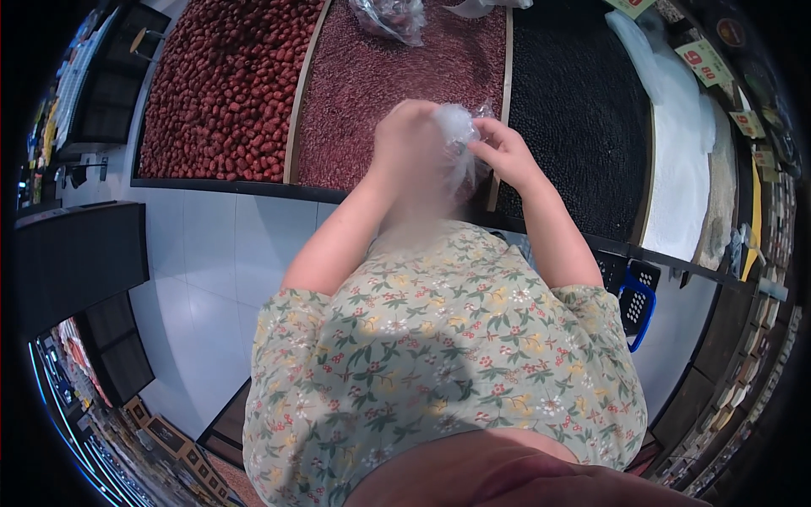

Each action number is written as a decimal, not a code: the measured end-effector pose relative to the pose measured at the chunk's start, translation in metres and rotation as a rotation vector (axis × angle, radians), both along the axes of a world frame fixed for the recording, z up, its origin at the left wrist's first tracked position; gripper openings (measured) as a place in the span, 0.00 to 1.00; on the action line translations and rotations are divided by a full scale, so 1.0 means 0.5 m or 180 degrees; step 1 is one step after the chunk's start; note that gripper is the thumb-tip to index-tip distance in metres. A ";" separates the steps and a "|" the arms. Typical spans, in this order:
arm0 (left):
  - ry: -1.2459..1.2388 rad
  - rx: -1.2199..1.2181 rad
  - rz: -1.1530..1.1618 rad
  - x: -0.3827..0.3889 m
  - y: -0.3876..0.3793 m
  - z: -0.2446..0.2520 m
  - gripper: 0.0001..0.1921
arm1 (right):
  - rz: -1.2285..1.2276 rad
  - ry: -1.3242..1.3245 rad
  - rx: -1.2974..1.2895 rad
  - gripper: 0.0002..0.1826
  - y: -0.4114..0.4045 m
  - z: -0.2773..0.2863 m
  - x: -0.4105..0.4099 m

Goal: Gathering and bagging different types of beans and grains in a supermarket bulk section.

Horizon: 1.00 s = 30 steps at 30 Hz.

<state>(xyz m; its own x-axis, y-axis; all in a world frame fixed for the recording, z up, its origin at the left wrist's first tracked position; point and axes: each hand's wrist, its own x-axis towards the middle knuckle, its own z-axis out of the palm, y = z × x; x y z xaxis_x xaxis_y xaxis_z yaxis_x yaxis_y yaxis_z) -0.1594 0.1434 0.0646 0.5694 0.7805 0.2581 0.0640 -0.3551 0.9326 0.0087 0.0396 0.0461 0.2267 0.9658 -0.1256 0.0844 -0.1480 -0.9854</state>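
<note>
Both hands are raised over the front of a bulk bin of small reddish beans (355,101), around a crumpled clear plastic bag (457,127). My left hand (408,136) is closed at the bag's left side, its lower part lost in a blur. On the other side, the thumb and fingers of my right hand (507,152) pinch the thin plastic. Below the hands the bag hangs loosely, and its contents cannot be made out. Farther back on the beans lies another clear plastic bag (393,19).
Red dates (234,95) fill the bin on the left. Black beans (570,127) lie to the right, beyond a wooden divider (507,70), then a white grain or powder (678,158). Price cards (703,62) stand along the right. A blue-handled basket (641,304) is low at right.
</note>
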 end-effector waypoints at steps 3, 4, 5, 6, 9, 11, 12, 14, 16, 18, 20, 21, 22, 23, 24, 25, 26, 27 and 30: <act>-0.0168 -0.0475 -0.0261 0.001 -0.015 0.002 0.10 | 0.0266 0.0425 0.0076 0.21 0.007 0.025 -0.006; -0.0535 -0.1060 -0.0263 0.002 -0.024 0.003 0.12 | 0.0381 0.0731 0.0055 0.21 0.018 0.044 -0.005; -0.0911 -0.1639 -0.0265 0.002 -0.032 0.005 0.15 | 0.0237 0.0924 -0.0041 0.20 0.016 0.073 -0.005; -0.0912 -0.1626 -0.0235 0.004 -0.044 0.006 0.15 | 0.0178 0.0883 -0.0064 0.19 0.021 0.077 0.004; 0.0700 -0.0693 -0.0232 0.000 -0.082 0.017 0.19 | 0.0139 0.0860 -0.0070 0.17 0.029 0.115 0.018; 0.0835 -0.0433 -0.0374 -0.010 -0.110 -0.026 0.19 | 0.0008 0.0973 0.0146 0.18 0.029 0.153 0.008; 0.0808 -0.0279 -0.0420 -0.003 -0.123 -0.019 0.21 | 0.0091 0.1094 0.0247 0.21 0.027 0.167 0.008; 0.1148 0.0124 -0.0148 0.007 -0.145 0.004 0.21 | 0.0182 0.1135 0.0499 0.22 0.019 0.183 -0.010; 0.1694 0.0813 0.0031 0.030 -0.162 0.084 0.20 | 0.0363 0.0939 0.0901 0.25 0.005 0.192 -0.018; 0.1718 0.0712 0.0079 0.045 -0.156 0.064 0.18 | 0.0526 0.0793 0.1037 0.24 -0.015 0.202 -0.019; 0.1819 0.0779 0.0213 0.048 -0.157 0.054 0.12 | 0.0597 0.0725 0.1185 0.24 -0.027 0.203 -0.011; 0.1823 0.0791 0.0217 0.049 -0.157 0.048 0.12 | 0.0526 0.0853 0.1411 0.25 -0.036 0.204 0.001; 0.1693 0.0651 0.0261 0.047 -0.155 0.035 0.10 | 0.0454 0.0980 0.1635 0.25 -0.043 0.204 0.014; 0.1563 0.0511 0.0305 0.044 -0.152 0.030 0.08 | 0.0275 0.0950 0.1890 0.26 -0.038 0.187 0.035; 0.0945 -0.0389 0.0400 0.042 -0.153 0.047 0.08 | 0.0012 0.0885 0.1846 0.25 -0.045 0.181 0.054; -0.0363 -0.1657 0.0464 0.043 -0.153 0.027 0.08 | -0.0248 0.0822 0.1802 0.25 -0.052 0.175 0.071; -0.0855 -0.1737 0.0358 0.041 -0.146 0.028 0.08 | -0.0346 0.1026 0.1718 0.22 -0.053 0.163 0.083; -0.1335 -0.1820 0.0197 0.044 -0.139 0.031 0.09 | -0.0395 0.1017 0.1743 0.22 -0.057 0.142 0.092; -0.0169 -0.0590 0.0294 0.034 -0.136 0.018 0.09 | 0.0151 -0.0127 0.1021 0.23 -0.053 0.077 0.075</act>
